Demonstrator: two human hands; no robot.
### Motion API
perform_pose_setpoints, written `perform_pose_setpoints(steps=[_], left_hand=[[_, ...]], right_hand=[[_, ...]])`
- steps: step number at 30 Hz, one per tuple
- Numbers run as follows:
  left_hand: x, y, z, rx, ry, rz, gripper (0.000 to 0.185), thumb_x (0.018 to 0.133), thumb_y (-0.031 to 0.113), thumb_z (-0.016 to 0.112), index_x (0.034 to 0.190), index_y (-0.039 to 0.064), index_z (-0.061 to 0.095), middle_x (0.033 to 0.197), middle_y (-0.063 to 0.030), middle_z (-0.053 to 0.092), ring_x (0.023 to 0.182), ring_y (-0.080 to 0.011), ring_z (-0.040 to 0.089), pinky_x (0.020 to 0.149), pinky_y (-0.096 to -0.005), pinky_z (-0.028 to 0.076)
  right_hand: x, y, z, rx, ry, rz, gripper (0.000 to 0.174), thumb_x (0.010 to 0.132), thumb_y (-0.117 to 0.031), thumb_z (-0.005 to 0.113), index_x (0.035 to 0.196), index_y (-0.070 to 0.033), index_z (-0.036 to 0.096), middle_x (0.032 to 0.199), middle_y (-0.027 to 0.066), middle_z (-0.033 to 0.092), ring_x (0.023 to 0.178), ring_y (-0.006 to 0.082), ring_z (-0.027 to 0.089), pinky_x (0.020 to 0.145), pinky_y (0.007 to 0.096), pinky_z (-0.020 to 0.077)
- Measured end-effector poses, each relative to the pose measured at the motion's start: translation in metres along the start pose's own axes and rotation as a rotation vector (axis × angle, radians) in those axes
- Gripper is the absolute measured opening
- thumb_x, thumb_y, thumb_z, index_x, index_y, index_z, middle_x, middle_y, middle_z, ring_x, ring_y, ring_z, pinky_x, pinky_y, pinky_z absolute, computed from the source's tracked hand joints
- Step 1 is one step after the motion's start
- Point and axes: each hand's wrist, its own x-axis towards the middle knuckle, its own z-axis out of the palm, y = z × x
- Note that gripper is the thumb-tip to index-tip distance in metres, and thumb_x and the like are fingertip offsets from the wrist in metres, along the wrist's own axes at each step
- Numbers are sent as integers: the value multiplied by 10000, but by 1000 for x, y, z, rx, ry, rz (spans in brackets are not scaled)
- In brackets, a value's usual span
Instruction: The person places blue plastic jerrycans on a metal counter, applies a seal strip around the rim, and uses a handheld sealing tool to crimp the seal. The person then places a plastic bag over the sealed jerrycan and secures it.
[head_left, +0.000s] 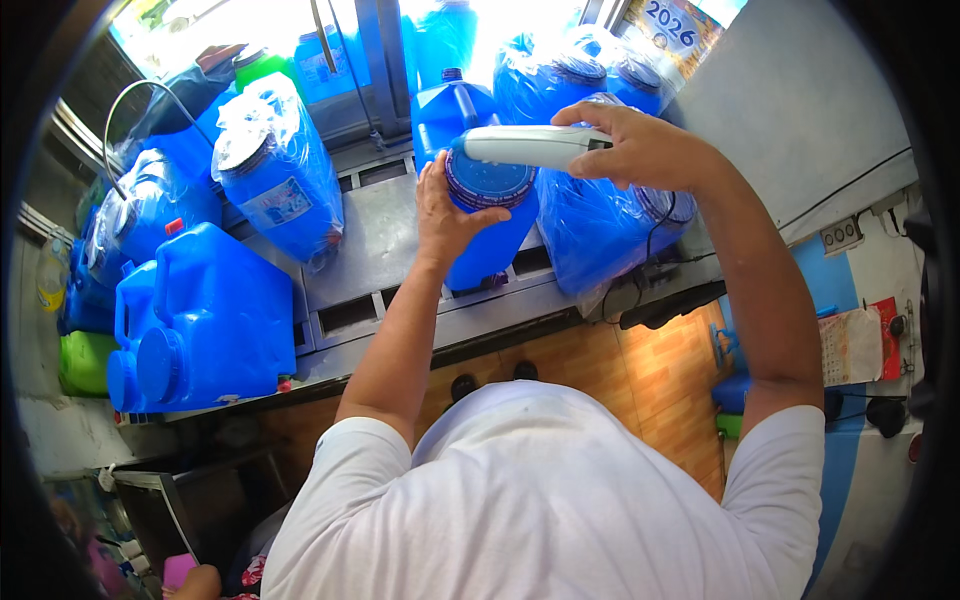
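My right hand (637, 150) grips a white hand-held appliance (517, 145) that looks like a heat gun. Its grey-blue nose points left, right at the rim of a large round blue cap (491, 174). A purple printed seal band (495, 201) circles this cap, and small droplets dot its top. The cap belongs to an upright blue plastic water jug (487, 255) near the counter's front edge. Around the cap's left and near side curls my left hand (450, 217), thumb against the band. A dark cord (664, 217) hangs below my right hand.
Plastic-wrapped blue jugs (577, 232) stand close on the right, another wrapped jug (277, 180) on the left. Two unwrapped jugs (232, 315) lie capped at the metal counter's (360, 251) left end. A curved metal tube (112, 112) rises there. Another person's hand (196, 583) shows at lower left.
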Motion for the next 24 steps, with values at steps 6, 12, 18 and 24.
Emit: perform_pose_setpoints(steps=[6, 12, 18, 24], left_hand=[[-1, -6, -2, 62, 5, -9, 1299, 456, 536, 945, 1477, 53, 304, 1441, -209, 384, 1367, -381, 360, 1143, -466, 326], [5, -8, -4, 21, -77, 23, 1352, 431, 505, 958, 1498, 37, 273, 1482, -220, 375, 1437, -403, 262, 1175, -477, 273], [8, -18, -12, -25, -114, 95, 1321, 443, 425, 977, 1494, 64, 263, 1474, -203, 384, 1430, -408, 271, 1168, -485, 290], [-4, -3, -10, 104, 48, 197, 1154, 477, 373, 977, 1418, 101, 367, 1421, -158, 446, 1367, -353, 380, 1143, -461, 326]], right_hand=[[-55, 25, 0, 94, 15, 4, 618, 826, -282, 671, 1386, -93, 491, 911, 63, 619, 645, 96, 545, 581, 246, 467], [-117, 106, 52, 610, 139, 109, 586, 853, -207, 688, 1387, -80, 484, 895, 11, 586, 656, 52, 502, 577, 209, 445], [-120, 108, 127, 795, 164, 50, 609, 852, -186, 695, 1408, -99, 463, 927, 10, 582, 684, 53, 513, 615, 210, 458], [-116, 112, 151, 789, 245, 14, 623, 854, -180, 689, 1420, -82, 447, 1001, 26, 571, 691, 57, 520, 615, 216, 451]])
